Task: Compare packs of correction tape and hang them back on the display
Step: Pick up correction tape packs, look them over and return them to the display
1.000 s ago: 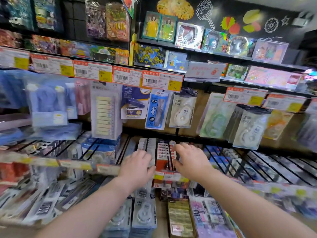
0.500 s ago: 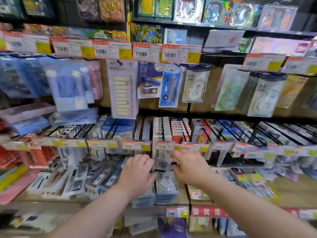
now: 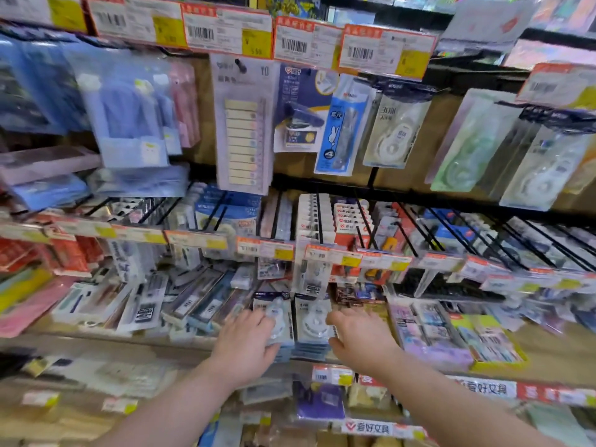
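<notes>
Where the wooden lower shelf (image 3: 554, 350) runs under the peg rail, I see two stacks of clear-fronted white correction tape packs lying flat, side by side and touching: left stack (image 3: 280, 312), right stack (image 3: 314, 321). Left hand (image 3: 248, 346): fingers laid over left stack's top pack, thumb at its near edge; blurred, so I cannot tell whether it grips. Right hand (image 3: 361, 340): part open, fingers loosely bent, tips at right stack's right edge, holding nothing. Similar hanging tape packs (image 3: 396, 133) sit on upper pegs beneath orange-and-yellow price labels (image 3: 387, 50).
</notes>
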Tool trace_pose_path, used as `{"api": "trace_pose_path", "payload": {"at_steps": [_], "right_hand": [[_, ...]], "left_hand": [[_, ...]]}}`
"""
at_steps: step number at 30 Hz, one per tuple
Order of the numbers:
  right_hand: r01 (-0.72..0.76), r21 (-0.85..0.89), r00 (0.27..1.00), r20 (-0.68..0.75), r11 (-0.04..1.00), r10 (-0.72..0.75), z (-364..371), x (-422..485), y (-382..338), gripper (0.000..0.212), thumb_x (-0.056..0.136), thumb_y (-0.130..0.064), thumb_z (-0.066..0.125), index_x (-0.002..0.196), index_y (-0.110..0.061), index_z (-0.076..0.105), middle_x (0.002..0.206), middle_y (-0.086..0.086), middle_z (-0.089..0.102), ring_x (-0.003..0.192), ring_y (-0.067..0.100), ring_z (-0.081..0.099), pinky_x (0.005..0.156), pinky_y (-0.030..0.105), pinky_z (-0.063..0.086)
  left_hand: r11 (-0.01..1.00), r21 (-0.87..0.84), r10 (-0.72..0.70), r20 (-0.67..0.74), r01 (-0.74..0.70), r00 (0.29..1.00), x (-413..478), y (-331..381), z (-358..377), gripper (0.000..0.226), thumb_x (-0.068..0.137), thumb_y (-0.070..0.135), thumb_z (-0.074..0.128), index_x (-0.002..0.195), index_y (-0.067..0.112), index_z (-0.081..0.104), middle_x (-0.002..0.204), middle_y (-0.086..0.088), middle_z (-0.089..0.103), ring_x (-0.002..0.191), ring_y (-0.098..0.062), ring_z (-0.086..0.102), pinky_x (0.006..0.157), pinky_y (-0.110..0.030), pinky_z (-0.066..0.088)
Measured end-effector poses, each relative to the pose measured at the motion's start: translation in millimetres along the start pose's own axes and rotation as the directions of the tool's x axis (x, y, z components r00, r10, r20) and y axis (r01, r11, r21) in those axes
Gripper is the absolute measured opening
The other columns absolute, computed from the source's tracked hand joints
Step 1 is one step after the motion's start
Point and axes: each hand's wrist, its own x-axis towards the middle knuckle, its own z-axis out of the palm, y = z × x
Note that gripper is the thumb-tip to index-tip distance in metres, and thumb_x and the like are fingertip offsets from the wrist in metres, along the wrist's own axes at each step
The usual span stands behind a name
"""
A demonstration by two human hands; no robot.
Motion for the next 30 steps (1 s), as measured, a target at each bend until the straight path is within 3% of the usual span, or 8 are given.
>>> {"api": "trace_pose_path", "payload": {"at_steps": [9, 13, 21, 25, 27, 30], "right_hand": [[-0.021, 0.061, 0.992, 0.128, 0.998, 0.013, 30, 42, 19, 0.039, 0.094, -0.032, 0.044, 0.132, -0.025, 0.045, 0.132, 0.001, 0.053, 0.119, 0.022, 0.05, 0.097, 0.035, 0.041], [-0.104, 0.142, 0.98, 0.186, 0.984, 0.076, 47, 63, 28, 0.042, 0.094, -0.039, 0.045, 0.134, -0.027, 0.042, 0.134, -0.001, 0.049, 0.118, 0.021, 0.051, 0.091, 0.034, 0.045], [-0.355, 0.403, 0.917, 0.326, 0.843, 0.23, 80, 94, 40, 0.063, 0.086, -0.058, 0.052, 0.134, -0.02, 0.036, 0.129, 0.003, 0.05, 0.112, 0.024, 0.054, 0.083, 0.033, 0.045], [-0.421, 0.508, 0.9, 0.338, 0.751, 0.275, 89, 101, 41, 0.057, 0.082, -0.055, 0.058, 0.123, -0.019, 0.039, 0.108, 0.002, 0.05, 0.089, 0.022, 0.053, 0.068, 0.031, 0.04], [-0.452, 0.545, 0.887, 0.362, 0.706, 0.288, 92, 105, 44, 0.054, 0.082, -0.053, 0.06, 0.12, -0.018, 0.042, 0.109, 0.003, 0.051, 0.091, 0.021, 0.054, 0.073, 0.031, 0.043], [-0.513, 0.586, 0.853, 0.434, 0.627, 0.291, 96, 110, 49, 0.065, 0.084, -0.05, 0.063, 0.131, -0.013, 0.038, 0.126, 0.006, 0.056, 0.11, 0.023, 0.057, 0.088, 0.031, 0.047]], "left_hand": [[0.992, 0.03, -0.125, 0.161, 0.122, 0.979, 22, -12, 15, 0.045, 0.095, 0.043, 0.042, 0.132, 0.019, 0.043, 0.135, -0.001, 0.044, 0.127, -0.021, 0.04, 0.106, -0.04, 0.032], [0.984, 0.02, -0.178, 0.221, 0.178, 0.959, 32, -14, 25, 0.046, 0.094, 0.044, 0.043, 0.133, 0.02, 0.041, 0.134, -0.002, 0.044, 0.125, -0.022, 0.041, 0.105, -0.039, 0.033], [0.921, -0.125, -0.315, 0.314, 0.368, 0.895, 59, -9, 39, 0.058, 0.094, 0.051, 0.043, 0.143, 0.022, 0.029, 0.141, 0.0, 0.039, 0.128, -0.02, 0.041, 0.106, -0.038, 0.035], [0.833, -0.264, -0.388, 0.347, 0.486, 0.854, 71, -5, 43, 0.057, 0.095, 0.053, 0.041, 0.14, 0.021, 0.032, 0.136, -0.001, 0.043, 0.121, -0.019, 0.047, 0.097, -0.035, 0.042], [0.794, -0.309, -0.424, 0.338, 0.525, 0.84, 74, -3, 42, 0.054, 0.094, 0.053, 0.043, 0.136, 0.019, 0.035, 0.13, 0.0, 0.046, 0.112, -0.016, 0.052, 0.088, -0.03, 0.045], [0.713, -0.371, -0.484, 0.353, 0.595, 0.801, 80, 0, 42, 0.056, 0.091, 0.049, 0.052, 0.136, 0.017, 0.037, 0.126, 0.0, 0.05, 0.101, -0.013, 0.055, 0.085, -0.027, 0.047]]}}
